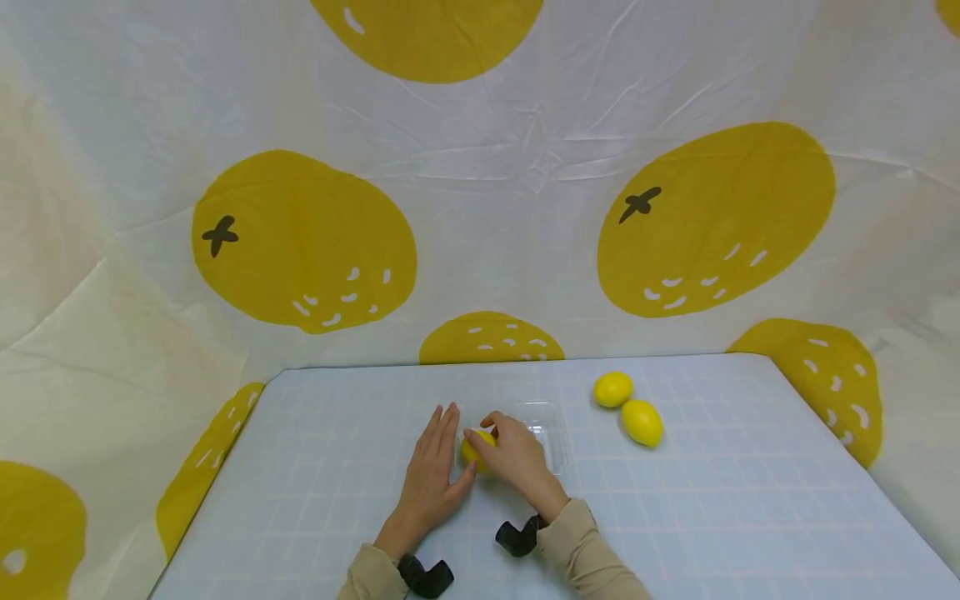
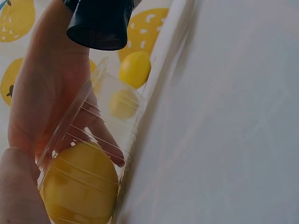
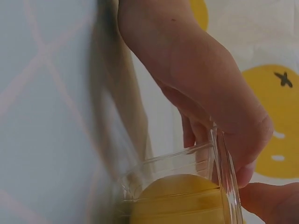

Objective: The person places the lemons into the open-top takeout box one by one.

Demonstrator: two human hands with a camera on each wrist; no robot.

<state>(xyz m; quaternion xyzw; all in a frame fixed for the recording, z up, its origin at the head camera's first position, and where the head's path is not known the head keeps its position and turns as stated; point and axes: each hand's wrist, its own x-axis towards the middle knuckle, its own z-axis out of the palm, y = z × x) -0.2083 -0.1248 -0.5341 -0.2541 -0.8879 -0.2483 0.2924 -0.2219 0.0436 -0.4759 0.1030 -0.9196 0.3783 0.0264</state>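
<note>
A clear plastic container [image 1: 558, 442] sits on the table, with one yellow lemon [image 1: 478, 457] in its left part. My right hand [image 1: 522, 457] reaches over the container, thumb and fingers curled round that lemon from above. Flat along the container's left side lies my left hand [image 1: 431, 483], fingers straight and thumb near the front corner. The left wrist view shows the lemon [image 2: 81, 182] through the ridged wall, with a right-hand finger reaching down behind it. In the right wrist view the lemon [image 3: 180, 200] is low inside, partly cut off by the frame.
Two more lemons, one farther back [image 1: 613, 389] and one nearer [image 1: 642, 423], lie close together right of the container. A pale checked cloth [image 1: 712, 500] covers the table. Behind it hangs a white curtain [image 1: 510, 233] printed with large yellow fruit. Black mounts [image 1: 426, 577] sit at both wrists.
</note>
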